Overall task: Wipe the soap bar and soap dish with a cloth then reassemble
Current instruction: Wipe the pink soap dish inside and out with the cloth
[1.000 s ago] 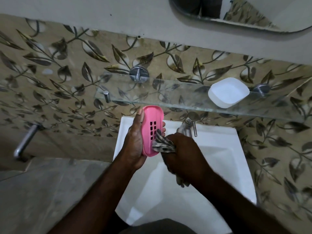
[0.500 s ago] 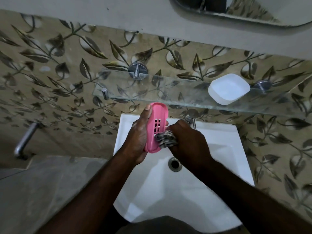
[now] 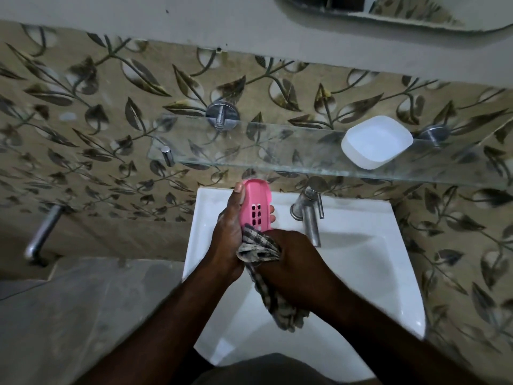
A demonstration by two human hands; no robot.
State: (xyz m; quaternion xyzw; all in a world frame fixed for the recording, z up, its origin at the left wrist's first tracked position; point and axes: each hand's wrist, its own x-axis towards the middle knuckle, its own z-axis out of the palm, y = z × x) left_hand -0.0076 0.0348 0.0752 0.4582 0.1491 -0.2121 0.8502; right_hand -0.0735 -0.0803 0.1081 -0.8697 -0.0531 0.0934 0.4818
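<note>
My left hand [image 3: 229, 234] holds a pink slotted soap dish insert [image 3: 256, 202] upright on its edge above the white sink [image 3: 361, 273]. Its slotted face is turned to the right. My right hand [image 3: 294, 262] grips a grey checked cloth [image 3: 258, 247] and presses it against the lower end of the pink insert. The rest of the cloth hangs down below my right wrist. A white soap dish base [image 3: 376, 141] sits on the glass shelf [image 3: 249, 151] at the right. No soap bar is visible.
A chrome tap [image 3: 309, 215] stands at the back of the sink, just right of my hands. A metal pipe [image 3: 41, 234] juts from the leaf-patterned wall at the left. A mirror edge [image 3: 388, 18] shows at the top.
My right hand has slid the cloth down from the slots to the lower end of the pink insert. The left hand keeps the insert upright in about the same place.
</note>
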